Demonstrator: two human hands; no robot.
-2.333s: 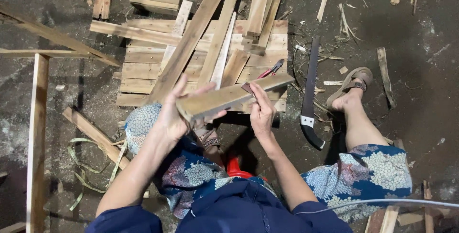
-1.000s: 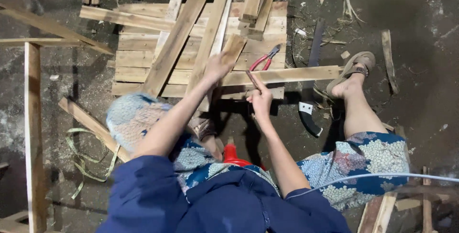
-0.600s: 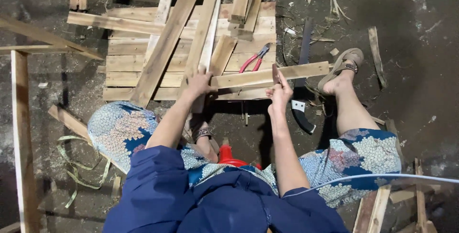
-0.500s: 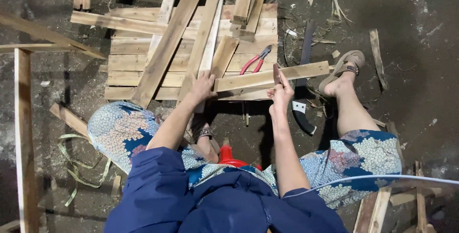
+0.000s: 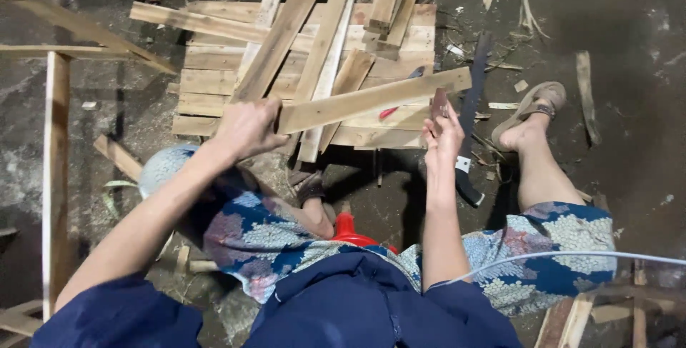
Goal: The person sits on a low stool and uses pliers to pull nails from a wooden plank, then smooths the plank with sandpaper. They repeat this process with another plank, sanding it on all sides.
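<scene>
No packages, signs or screens, possibly a white label (image 5: 462, 164) on a dark blade

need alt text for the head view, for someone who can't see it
Seen from above, a seated person's left hand grips one end of a long wooden slat, while the right hand holds a small dark tool against it. Below lie a pile of slats, red-handled pliers and a long dark blade on the dirty floor.

Stacked flat across the dirt floor (image 5: 643, 141): a wooden pallet (image 5: 214, 83) under loose slats (image 5: 325, 41). Just right of it, a long dark blade (image 5: 473, 105). Red-handled pliers (image 5: 389, 112) partly hidden. Sandal (image 5: 532, 105) nearby.
</scene>
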